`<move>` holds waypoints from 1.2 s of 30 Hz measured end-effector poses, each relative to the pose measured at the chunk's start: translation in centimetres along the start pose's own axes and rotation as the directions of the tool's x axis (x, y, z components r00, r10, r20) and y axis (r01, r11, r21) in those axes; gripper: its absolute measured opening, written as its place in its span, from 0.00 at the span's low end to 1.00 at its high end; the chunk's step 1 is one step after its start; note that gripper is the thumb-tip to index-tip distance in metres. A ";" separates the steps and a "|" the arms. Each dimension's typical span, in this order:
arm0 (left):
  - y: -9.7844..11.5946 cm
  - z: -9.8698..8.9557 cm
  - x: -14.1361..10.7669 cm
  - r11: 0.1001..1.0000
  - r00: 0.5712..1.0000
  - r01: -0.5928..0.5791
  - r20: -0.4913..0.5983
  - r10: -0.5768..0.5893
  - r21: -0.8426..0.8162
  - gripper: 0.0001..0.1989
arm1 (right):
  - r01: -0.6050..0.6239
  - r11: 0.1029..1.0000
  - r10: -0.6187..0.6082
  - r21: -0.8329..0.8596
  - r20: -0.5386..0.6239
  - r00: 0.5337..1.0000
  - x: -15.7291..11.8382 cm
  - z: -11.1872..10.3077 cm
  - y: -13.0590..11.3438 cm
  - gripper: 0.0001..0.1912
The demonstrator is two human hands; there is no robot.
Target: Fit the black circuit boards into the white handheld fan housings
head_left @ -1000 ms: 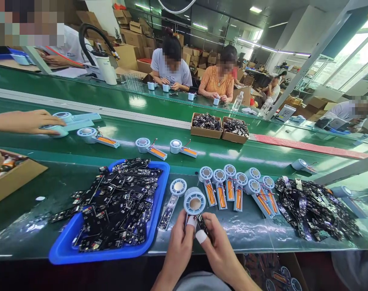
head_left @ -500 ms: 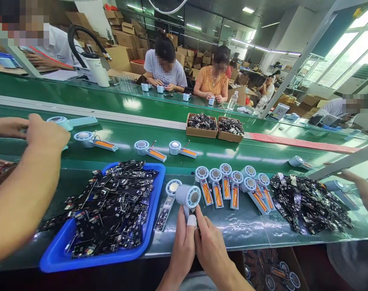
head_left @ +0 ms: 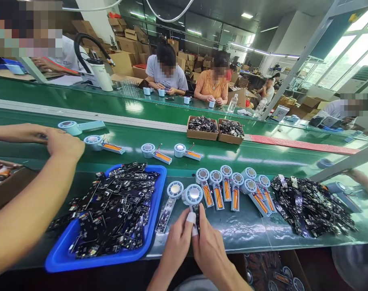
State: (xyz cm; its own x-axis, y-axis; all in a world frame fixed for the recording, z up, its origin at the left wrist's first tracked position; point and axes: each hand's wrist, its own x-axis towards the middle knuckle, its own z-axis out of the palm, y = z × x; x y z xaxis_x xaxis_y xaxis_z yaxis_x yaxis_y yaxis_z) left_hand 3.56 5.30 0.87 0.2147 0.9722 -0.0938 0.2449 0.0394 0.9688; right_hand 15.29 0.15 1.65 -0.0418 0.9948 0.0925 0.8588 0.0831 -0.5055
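Both my hands grip one light-blue handheld fan body [head_left: 190,199] above the bench edge, its round head tilted up and away from me. My left hand [head_left: 178,233], with a white cover on the thumb, closes round the handle from the left. My right hand [head_left: 210,241] pinches the handle from the right. Between the thumbs shows a black circuit board [head_left: 197,216] lying along the handle; its lower part is covered by my fingers. Just left of it lies another fan body [head_left: 174,190] with a board in its handle.
A blue tray [head_left: 155,214] heaped with circuit boards stands to the left. Several fan bodies with orange batteries [head_left: 218,196] lie right, beside a board pile [head_left: 311,206]. More fans [head_left: 149,150] sit on the green belt [head_left: 135,133]. A co-worker's arm [head_left: 47,178] reaches in from the left.
The fan body in my hands has turned so its round face points upward and the board in the handle shows. The co-worker's hand at left has shifted right; the view has moved slightly.
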 end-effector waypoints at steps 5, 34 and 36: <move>0.1 -3.9 1.3 0.804 0.916 -0.162 -0.217 0.338 0.572 0.24 | -0.111 0.988 0.118 -0.105 0.060 0.991 0.4 0.9 -0.4 0.39; -3.5 -4.3 0.1 0.801 0.817 -0.466 -0.167 0.553 0.375 0.13 | -0.029 0.981 0.047 -0.190 0.090 0.995 12.7 -14.2 5.7 0.14; -4.3 -3.1 0.8 0.763 0.818 -0.499 -0.067 0.571 0.412 0.14 | -0.097 0.954 0.122 -0.285 0.072 0.990 16.9 -16.5 8.9 0.14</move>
State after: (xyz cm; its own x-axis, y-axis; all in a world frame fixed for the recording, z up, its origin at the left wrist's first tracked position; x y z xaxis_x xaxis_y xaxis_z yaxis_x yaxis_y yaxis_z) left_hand -0.25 6.63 -2.67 0.2520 0.8333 0.4921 0.4687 -0.5500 0.6912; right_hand 30.63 16.77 12.88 0.0266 0.9992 -0.0313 0.9685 -0.0335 -0.2469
